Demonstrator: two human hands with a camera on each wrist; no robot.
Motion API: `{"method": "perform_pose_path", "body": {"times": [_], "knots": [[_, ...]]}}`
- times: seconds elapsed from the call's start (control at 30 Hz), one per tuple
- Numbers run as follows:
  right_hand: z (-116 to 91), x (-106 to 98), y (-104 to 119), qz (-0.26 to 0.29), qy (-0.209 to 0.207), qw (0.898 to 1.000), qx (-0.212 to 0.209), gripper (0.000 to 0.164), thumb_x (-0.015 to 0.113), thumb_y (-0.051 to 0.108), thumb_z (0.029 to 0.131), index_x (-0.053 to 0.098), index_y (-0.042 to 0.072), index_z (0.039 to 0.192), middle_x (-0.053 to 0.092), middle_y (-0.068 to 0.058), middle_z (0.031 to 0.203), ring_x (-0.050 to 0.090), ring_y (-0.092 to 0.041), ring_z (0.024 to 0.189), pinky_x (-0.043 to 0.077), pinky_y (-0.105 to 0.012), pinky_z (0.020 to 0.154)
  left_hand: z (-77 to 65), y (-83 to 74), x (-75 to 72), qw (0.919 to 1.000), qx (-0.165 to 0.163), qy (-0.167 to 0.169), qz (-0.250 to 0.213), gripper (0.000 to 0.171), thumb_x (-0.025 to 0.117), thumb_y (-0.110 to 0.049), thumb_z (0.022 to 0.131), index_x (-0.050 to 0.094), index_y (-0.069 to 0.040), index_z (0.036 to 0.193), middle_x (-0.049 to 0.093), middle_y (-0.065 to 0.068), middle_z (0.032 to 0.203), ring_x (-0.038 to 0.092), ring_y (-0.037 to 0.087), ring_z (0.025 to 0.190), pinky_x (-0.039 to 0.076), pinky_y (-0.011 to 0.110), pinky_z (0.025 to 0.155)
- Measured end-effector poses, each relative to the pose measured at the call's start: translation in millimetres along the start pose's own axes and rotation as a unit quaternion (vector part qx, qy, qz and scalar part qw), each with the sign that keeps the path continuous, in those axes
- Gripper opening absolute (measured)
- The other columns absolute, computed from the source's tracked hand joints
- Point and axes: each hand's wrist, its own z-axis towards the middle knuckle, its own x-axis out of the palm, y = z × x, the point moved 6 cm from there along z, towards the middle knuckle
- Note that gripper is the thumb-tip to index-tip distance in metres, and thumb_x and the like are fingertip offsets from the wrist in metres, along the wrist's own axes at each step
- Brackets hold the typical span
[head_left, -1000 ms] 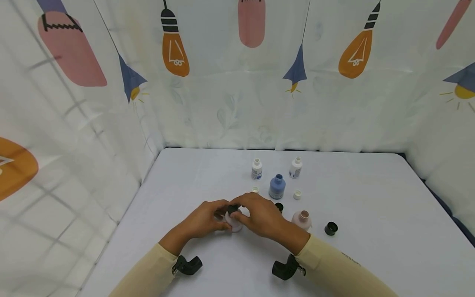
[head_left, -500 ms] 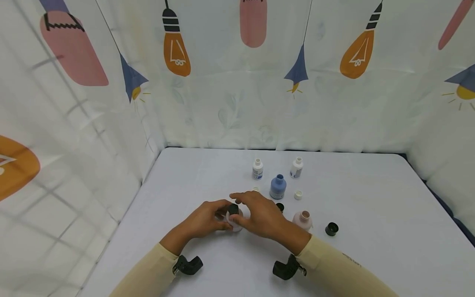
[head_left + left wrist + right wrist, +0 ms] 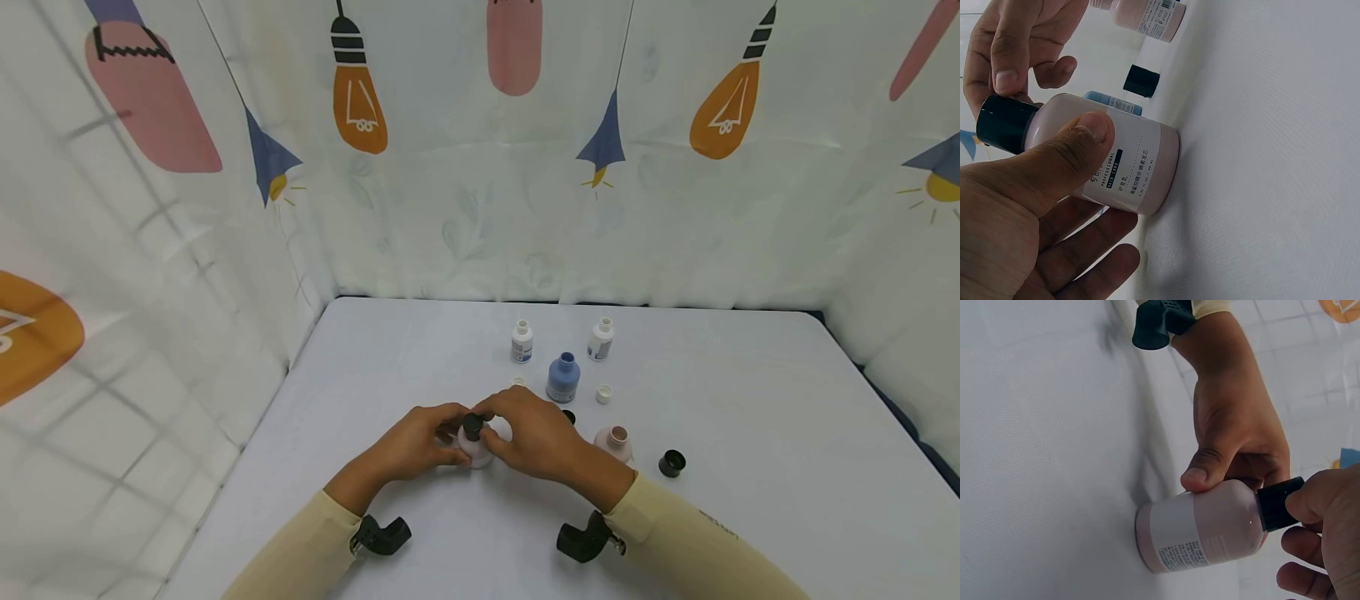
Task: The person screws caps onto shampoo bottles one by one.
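A pale pink hair-care bottle [image 3: 1138,156] with a black cap [image 3: 1005,124] stands upright on the table. My left hand [image 3: 422,439] grips its body, thumb across the label and fingers on the other side. At the top, my right hand [image 3: 531,435] pinches the cap between thumb and fingers; in the right wrist view the thumb lies on the cap's side. The cap sits on the neck, but whether it is tight cannot be seen. Just right of my right hand is an uncapped pink bottle [image 3: 613,444], partly hidden by the wrist.
An uncapped blue bottle [image 3: 563,379] and two uncapped white bottles [image 3: 522,343] [image 3: 601,342] stand farther back. Loose on the table lie a black cap [image 3: 672,463], another black cap [image 3: 570,416] partly behind my right hand, and white caps [image 3: 603,394]. A printed curtain [image 3: 480,225] surrounds the table.
Half a second ago my right fingers were spread off the black cap; now they close on it again. The left hand keeps its grip, and the bottle stays in place.
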Motion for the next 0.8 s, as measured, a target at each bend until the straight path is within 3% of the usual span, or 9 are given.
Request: {"method": "perform_pose_path", "body": {"times": [0.27,0.5,0.63,0.8], "knots": [[4.6,0.1,-2.1,-0.005,-0.005,1.0,0.013,0.028,0.076,0.036,0.095,0.07,0.019,0.116,0.068,0.007,0.106,0.063,-0.012,0.099,0.054,-0.027,0.077,0.0,0.1,-1.2,1.0,-0.001,0.003,-0.001,0.052,0.088,-0.028,0.083,0.065,-0.023,0.129,0.067,-0.015,0.118,0.066,0.006,0.103,0.055,0.034,0.089],[5.3,6.4,-0.8,-0.004,0.014,1.0,0.024,0.046,0.074,0.038,0.097,0.063,0.023,0.138,0.069,0.005,0.12,0.062,-0.015,0.112,0.056,-0.031,0.081,-0.2,-0.7,-1.1,0.9999,-0.003,0.0,0.012,0.054,0.088,-0.031,0.083,0.064,-0.02,0.131,0.068,-0.012,0.116,0.067,0.01,0.103,0.055,0.037,0.088],[4.6,8.5,1.3,-0.009,0.015,1.0,0.012,0.042,0.073,0.036,0.097,0.066,0.024,0.136,0.068,0.006,0.125,0.06,-0.015,0.119,0.056,-0.036,0.087,-0.3,-0.7,-1.1,0.9999,-0.009,0.0,0.013,0.053,0.087,-0.032,0.084,0.064,-0.018,0.129,0.068,-0.01,0.116,0.067,0.012,0.104,0.055,0.038,0.088],[4.0,8.1,-0.4,-0.009,0.013,1.0,0.011,0.039,0.073,0.038,0.097,0.068,0.022,0.132,0.068,0.006,0.122,0.062,-0.012,0.114,0.056,-0.033,0.086,-0.2,-1.3,-0.7,0.9999,-0.011,0.001,0.009,0.052,0.088,-0.029,0.083,0.065,-0.019,0.128,0.069,-0.009,0.117,0.067,0.011,0.104,0.055,0.038,0.089]]}}
